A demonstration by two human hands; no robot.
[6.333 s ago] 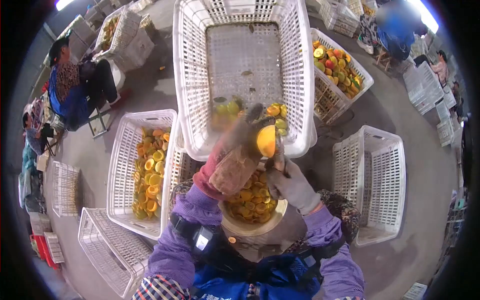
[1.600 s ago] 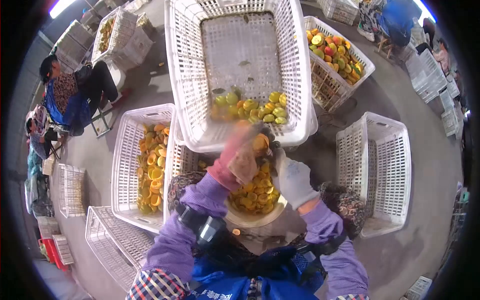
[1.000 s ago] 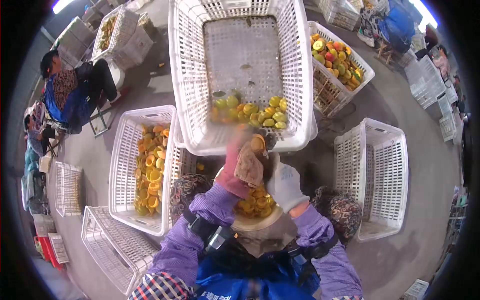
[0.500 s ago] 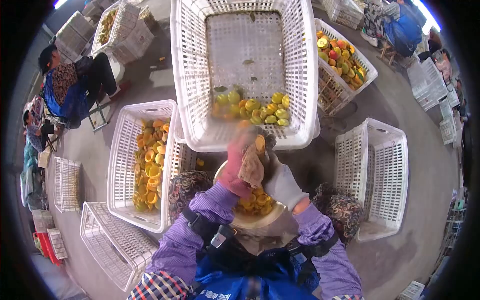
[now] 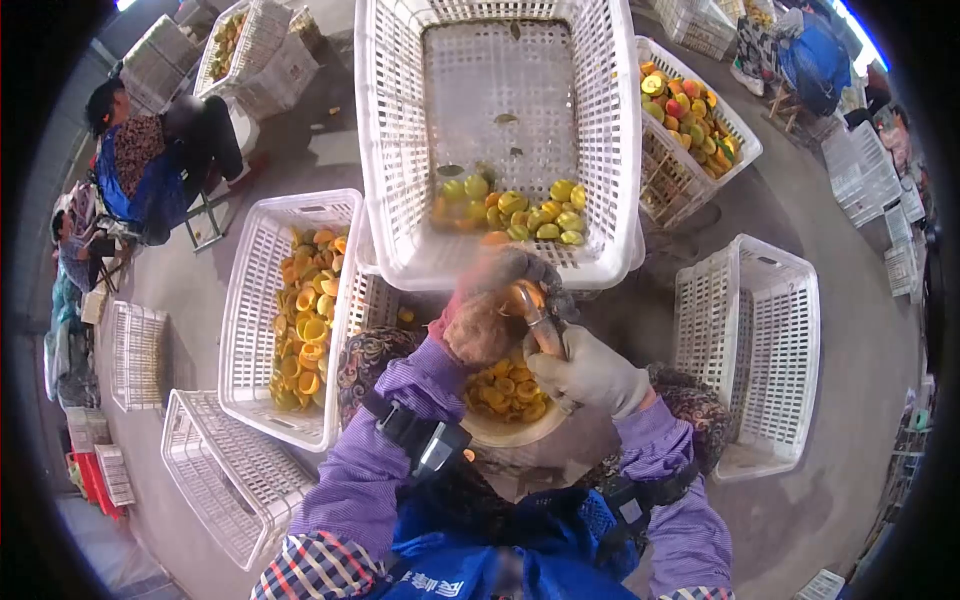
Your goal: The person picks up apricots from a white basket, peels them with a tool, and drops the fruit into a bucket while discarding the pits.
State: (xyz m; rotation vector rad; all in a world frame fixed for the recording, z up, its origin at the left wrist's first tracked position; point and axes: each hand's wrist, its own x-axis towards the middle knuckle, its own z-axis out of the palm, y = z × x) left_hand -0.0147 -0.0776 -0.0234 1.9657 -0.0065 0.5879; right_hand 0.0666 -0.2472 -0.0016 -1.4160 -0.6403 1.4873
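Observation:
My left hand [image 5: 490,300], in a dirty, partly red glove, is closed round an orange fruit piece [image 5: 527,297] just below the near rim of the large crate. My right hand [image 5: 592,372], in a pale glove, grips a tool [image 5: 544,330] with a wooden-looking handle, its metal end against the fruit. Beneath both hands, cut orange fruit halves [image 5: 505,392] lie in a round pale bucket [image 5: 530,432]. Green and yellow whole fruits [image 5: 545,215] lie at the near end of the large white crate [image 5: 410,272].
A white crate [image 5: 232,330] of orange halves stands at the left, with another crate [image 5: 215,470] below it. An upright white crate [image 5: 812,350] is at the right. Mixed fruit fills a crate [image 5: 735,175] at upper right. People sit at left [image 5: 140,165] and upper right.
The fruit has come down slightly and both wrists have turned. The tool in my right hand now shows clearly, and my right hand is a little lower and further right. The view has shifted slightly.

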